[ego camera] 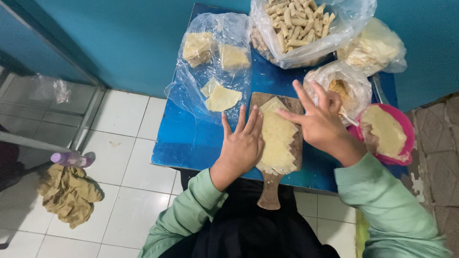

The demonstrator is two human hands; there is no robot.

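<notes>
Left hand [244,143] flat, open beside wrappers [276,138]; right hand [318,122] splayed, seemingly touching their top edge.

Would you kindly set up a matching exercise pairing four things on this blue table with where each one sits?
Things:
1. pink bowl
2. bag of rolled pieces
3. wooden board
4. left hand

Places:
a. far edge of the table
b. on the left edge of the fanned wrappers
c. under the fanned wrappers
d. right edge of the table

Pairs: 1-d, 2-a, 3-c, 4-b
</notes>
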